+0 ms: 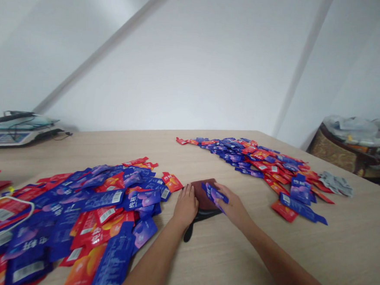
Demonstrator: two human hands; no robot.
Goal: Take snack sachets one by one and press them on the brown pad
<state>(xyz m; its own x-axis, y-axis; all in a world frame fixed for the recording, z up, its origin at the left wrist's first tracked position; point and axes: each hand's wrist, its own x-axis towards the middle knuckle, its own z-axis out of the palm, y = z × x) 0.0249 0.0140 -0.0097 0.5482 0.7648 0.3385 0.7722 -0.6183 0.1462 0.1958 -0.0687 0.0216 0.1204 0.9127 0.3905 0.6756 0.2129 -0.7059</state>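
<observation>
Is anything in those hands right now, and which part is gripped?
The right hand holds a blue packet by its end nearer the wrist. The left hand rests on a brown pad, apparently gripping nothing.

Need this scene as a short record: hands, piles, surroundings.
left hand: on the left edge of a brown pad
right hand: holds a blue packet over the pad
left pile: red and blue packets, loosely heaped
right pile: red and blue packets, farther back
surface: pale wooden table
background: white wall
</observation>
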